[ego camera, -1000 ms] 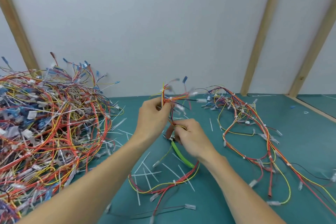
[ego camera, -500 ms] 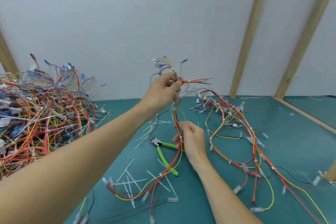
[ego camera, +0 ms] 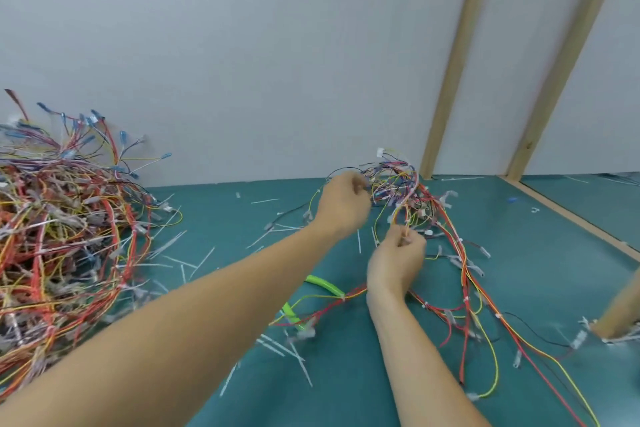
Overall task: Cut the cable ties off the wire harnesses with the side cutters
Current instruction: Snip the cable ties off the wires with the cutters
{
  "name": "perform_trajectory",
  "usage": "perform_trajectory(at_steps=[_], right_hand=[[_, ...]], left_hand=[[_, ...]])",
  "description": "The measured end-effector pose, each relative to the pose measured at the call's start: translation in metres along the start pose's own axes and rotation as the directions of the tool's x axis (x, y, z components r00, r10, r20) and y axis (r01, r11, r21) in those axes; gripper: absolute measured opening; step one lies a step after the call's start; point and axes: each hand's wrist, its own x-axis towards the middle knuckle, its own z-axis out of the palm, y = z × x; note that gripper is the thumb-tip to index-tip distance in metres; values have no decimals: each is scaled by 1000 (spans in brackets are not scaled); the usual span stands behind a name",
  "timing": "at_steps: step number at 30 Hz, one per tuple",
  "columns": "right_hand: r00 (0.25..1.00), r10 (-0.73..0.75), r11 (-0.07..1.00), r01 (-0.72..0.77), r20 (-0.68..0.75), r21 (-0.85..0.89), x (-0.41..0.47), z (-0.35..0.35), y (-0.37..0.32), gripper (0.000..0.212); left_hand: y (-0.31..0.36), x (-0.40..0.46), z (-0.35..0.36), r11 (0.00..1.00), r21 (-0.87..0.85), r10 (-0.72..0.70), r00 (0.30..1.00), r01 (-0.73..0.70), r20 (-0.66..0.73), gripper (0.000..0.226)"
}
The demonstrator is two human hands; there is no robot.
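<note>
Gripping one wire harness (ego camera: 408,191), both hands (ego camera: 343,204) show no readable writing.

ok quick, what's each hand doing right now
Left hand: closed on wires of the harness.
Right hand: closed, pinching the same harness's wires.

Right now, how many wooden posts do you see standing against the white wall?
2. One wooden post rises behind the held wire harness; a second post stands further right, at the table's far corner. Others may be outside the view.
</note>
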Motion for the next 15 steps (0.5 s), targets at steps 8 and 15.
perform_trajectory(at_steps=[8,15], right_hand=[[978,-153,988,147,-139,-46,17,-14,-38,32],[891,-447,726,413,79,-549,1,-25,-77,69]], left_hand=[[-27,-69,-10,987,110,19,773,-115,635,39],[-14,-82,1,990,-136,56,836,23,546,34]])
